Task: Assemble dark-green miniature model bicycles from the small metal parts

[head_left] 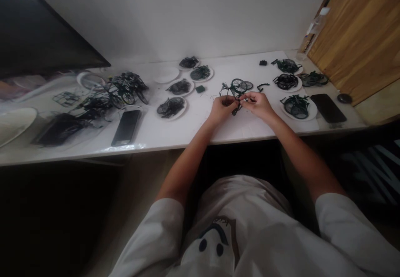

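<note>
— How do the two hands stand?
— The left hand [224, 109] has thumb and fingers pinched narrow on the small model bicycle [239, 86]. The right hand [260, 104] pinches it also, with fingertips very near the left ones. Which part is between them I cannot tell; it is too small.
— And where is the bicycle?
— At the fingertips, over the white table [178, 134], its wheels on the side away from the person. Whether it rests on the surface, I cannot say.
— How should one do this well?
— In my judgement, the left should only steady, and the right should press softly, because such thin pieces could bend.
— What around it asks for care?
— The curved dark part [263, 87] lies just beyond the right hand; a wide movement could push it. Farther right is a loaded plate [313, 109], and after it a phone [328, 108].
</note>
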`<action>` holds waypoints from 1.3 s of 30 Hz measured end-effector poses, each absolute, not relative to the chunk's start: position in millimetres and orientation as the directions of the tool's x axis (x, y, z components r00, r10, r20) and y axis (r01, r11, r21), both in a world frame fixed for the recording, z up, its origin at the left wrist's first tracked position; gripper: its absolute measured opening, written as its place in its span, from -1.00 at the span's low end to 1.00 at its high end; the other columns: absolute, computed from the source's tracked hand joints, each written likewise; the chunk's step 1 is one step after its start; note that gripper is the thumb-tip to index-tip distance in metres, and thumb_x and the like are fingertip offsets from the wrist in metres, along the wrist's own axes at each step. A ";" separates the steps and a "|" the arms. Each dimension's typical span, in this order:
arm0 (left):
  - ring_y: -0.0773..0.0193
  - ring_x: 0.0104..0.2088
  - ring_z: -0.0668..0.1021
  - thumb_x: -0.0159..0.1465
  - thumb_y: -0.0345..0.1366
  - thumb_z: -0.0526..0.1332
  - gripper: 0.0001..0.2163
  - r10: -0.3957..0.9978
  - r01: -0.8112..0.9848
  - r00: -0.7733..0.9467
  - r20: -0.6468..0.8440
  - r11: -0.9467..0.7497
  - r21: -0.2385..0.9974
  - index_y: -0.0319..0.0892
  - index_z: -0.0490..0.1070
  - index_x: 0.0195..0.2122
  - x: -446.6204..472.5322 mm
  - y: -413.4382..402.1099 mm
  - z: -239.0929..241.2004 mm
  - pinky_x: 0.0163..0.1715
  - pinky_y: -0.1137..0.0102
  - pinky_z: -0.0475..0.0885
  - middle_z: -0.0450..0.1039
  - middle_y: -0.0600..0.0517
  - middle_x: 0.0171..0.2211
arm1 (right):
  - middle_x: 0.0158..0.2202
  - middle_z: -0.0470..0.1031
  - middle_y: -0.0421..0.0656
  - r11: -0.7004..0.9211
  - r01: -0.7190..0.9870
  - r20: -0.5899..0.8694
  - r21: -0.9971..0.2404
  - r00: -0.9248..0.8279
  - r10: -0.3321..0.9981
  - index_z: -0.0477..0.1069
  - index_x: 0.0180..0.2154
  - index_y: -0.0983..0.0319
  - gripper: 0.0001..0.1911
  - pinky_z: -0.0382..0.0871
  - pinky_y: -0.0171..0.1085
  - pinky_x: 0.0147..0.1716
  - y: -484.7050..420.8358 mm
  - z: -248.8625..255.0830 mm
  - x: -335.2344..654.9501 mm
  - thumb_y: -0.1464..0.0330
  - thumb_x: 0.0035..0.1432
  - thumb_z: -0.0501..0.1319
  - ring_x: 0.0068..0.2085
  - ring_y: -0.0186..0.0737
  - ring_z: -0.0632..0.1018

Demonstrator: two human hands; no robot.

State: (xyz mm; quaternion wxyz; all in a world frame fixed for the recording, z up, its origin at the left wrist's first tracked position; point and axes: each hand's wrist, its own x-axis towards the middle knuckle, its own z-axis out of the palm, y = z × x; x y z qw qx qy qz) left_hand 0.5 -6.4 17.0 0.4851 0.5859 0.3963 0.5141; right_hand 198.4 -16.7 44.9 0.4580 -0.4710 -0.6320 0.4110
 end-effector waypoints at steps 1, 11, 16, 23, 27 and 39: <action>0.37 -0.45 0.58 0.20 -0.20 0.57 -0.79 0.964 -0.032 0.156 0.217 -0.215 0.976 -0.24 0.69 -0.29 0.8 -6.9 17.5 -0.44 0.45 0.43 0.68 -0.03 -0.41 | -0.53 0.27 -0.35 0.226 0.219 0.200 -0.949 -0.133 0.971 0.66 -0.21 0.23 -0.66 0.13 -0.25 -0.38 -17.0 45.0 197.9 0.15 0.02 0.47 -0.43 -0.33 0.26; 0.37 -0.46 0.54 0.20 -0.20 0.54 -0.80 0.957 -0.009 0.148 0.250 -0.251 0.968 -0.24 0.70 -0.31 0.3 -5.7 16.0 -0.45 0.44 0.37 0.66 -0.02 -0.43 | -0.48 0.33 -0.33 0.252 0.218 0.232 -0.943 -0.114 0.966 0.63 -0.23 0.23 -0.64 0.27 -0.22 -0.29 -19.5 44.9 194.3 0.13 -0.01 0.47 -0.37 -0.29 0.32; 0.37 -0.45 0.55 0.19 -0.21 0.54 -0.81 0.960 -0.016 0.141 0.243 -0.243 0.970 -0.24 0.71 -0.30 0.4 -5.7 16.5 -0.44 0.44 0.38 0.67 -0.04 -0.42 | -0.49 0.28 -0.35 0.245 0.212 0.222 -0.946 -0.124 0.967 0.64 -0.22 0.25 -0.63 0.20 -0.23 -0.32 -18.4 46.1 194.5 0.14 0.00 0.46 -0.39 -0.32 0.27; 0.37 -0.45 0.55 0.18 -0.24 0.53 -0.83 0.967 -0.011 0.123 0.223 -0.223 0.975 -0.24 0.71 -0.31 0.8 -6.5 19.8 -0.44 0.44 0.38 0.67 -0.03 -0.43 | -0.52 0.28 -0.34 0.247 0.205 0.226 -0.947 -0.120 0.967 0.63 -0.23 0.22 -0.61 0.22 -0.23 -0.32 -18.0 46.7 195.2 0.09 -0.01 0.52 -0.38 -0.28 0.31; 0.36 -0.45 0.56 0.16 -0.23 0.54 -0.82 0.971 -0.029 0.121 0.205 -0.203 0.979 -0.23 0.72 -0.30 0.5 -6.4 19.6 -0.44 0.44 0.40 0.68 -0.03 -0.41 | -0.52 0.32 -0.32 0.243 0.214 0.219 -0.946 -0.131 0.967 0.64 -0.23 0.21 -0.59 0.24 -0.23 -0.32 -18.4 47.1 195.9 0.07 0.00 0.53 -0.38 -0.28 0.32; 0.37 -0.46 0.55 0.18 -0.20 0.53 -0.80 0.960 -0.014 0.137 0.244 -0.244 0.970 -0.23 0.71 -0.30 0.1 -5.1 15.0 -0.46 0.45 0.39 0.66 -0.03 -0.43 | -0.25 0.68 -0.10 0.251 0.209 0.238 -0.945 -0.085 0.968 0.63 -0.26 0.21 -0.71 0.46 -0.18 -0.14 -17.7 43.7 191.3 0.20 -0.02 0.47 -0.23 -0.18 0.54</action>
